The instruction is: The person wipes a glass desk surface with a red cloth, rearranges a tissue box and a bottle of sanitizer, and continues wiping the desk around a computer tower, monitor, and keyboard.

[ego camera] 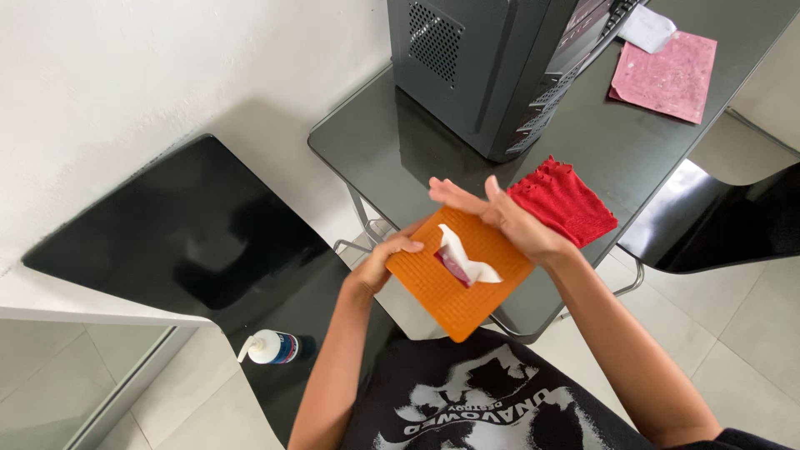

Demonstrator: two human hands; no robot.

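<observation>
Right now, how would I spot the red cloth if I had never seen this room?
Find the dark glass table with the black computer tower standing on it. The red cloth lies on its near edge, just beyond the right hand. It is bright red and knitted with a scalloped border, unlike the flat orange mat held in both hands or the pale pink sheet at the far corner.

Left hand (pixel 390 254) grips orange pad (pixel 442 283); right hand (pixel 500 215) flat atop

Black table (pixel 400 150) — computer case (pixel 492 67), red cloth (pixel 567 204)
</observation>
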